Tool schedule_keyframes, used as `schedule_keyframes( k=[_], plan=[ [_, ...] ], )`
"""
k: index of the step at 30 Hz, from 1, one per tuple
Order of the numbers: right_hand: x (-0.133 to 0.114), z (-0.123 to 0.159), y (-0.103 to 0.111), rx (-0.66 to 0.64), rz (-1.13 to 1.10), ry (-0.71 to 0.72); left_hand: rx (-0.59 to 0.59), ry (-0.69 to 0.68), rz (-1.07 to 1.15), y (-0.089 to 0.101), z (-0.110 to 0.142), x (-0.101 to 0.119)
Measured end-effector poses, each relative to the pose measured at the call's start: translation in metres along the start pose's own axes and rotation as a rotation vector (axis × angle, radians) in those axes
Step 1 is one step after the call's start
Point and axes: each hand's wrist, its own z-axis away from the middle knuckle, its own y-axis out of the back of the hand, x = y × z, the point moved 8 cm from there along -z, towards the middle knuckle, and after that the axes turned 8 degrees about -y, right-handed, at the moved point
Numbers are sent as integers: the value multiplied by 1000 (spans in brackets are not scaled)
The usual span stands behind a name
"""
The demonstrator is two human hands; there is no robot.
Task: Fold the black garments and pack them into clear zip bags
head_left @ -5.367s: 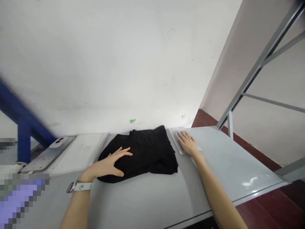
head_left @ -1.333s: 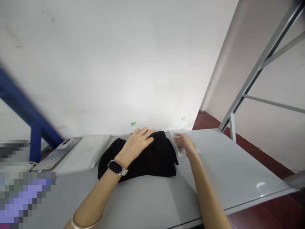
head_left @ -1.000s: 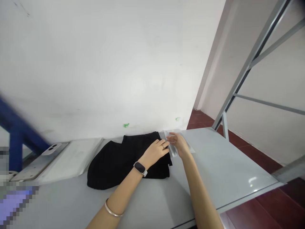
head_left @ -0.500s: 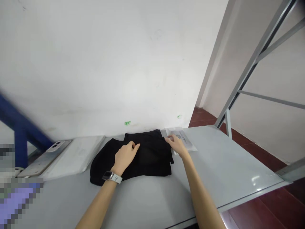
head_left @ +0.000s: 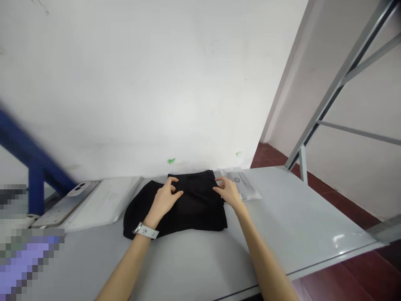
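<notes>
A folded black garment point(head_left: 194, 209) lies on the grey table point(head_left: 297, 225) near the wall. My left hand point(head_left: 166, 198) rests on its middle with the fingers curled and pinching the cloth at the far edge. My right hand point(head_left: 228, 193) sits at the garment's right edge, fingers bent onto the fabric. A small clear plastic packet point(head_left: 242, 186) lies just right of that hand, apart from it. A watch is on my left wrist.
A flat white plastic bag point(head_left: 100, 202) and a phone point(head_left: 64, 202) lie left of the garment. A blue metal frame point(head_left: 31, 167) stands at the far left, a grey metal rack point(head_left: 326, 108) at the right. The table's right edge drops to a red floor.
My right hand has come off the clear packet and onto the garment's right edge. My left hand moved from the garment's far right corner back to its middle.
</notes>
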Motion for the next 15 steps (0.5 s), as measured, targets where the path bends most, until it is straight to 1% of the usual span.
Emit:
schedule_keyframes(
  k=[2,3,4,5,6,7,9,11,13,15],
  plan=[
    [-22,11,-5,119,103,98,6,6,-29,11,1,-10],
    [-36,19,-11,172,165,177,7,17,-42,15,2,-16],
    [-49,27,-20,198,224,268,9,33,-48,18,4,-22],
    [-60,35,-32,192,279,354,10,46,-45,19,6,-27],
    [-67,43,-47,153,330,425,13,55,-36,19,7,-31],
    [-70,48,-63,96,376,471,18,61,-23,19,9,-34],
    [-67,56,-92,-18,464,506,25,64,-3,17,11,-35],
    [-58,59,-111,-84,527,504,24,54,-12,15,12,-31],
    [-52,59,-119,-97,547,497,27,39,-55,15,11,-21],
    [-51,58,-120,-99,523,494,42,12,-117,16,8,-6]
  ],
)
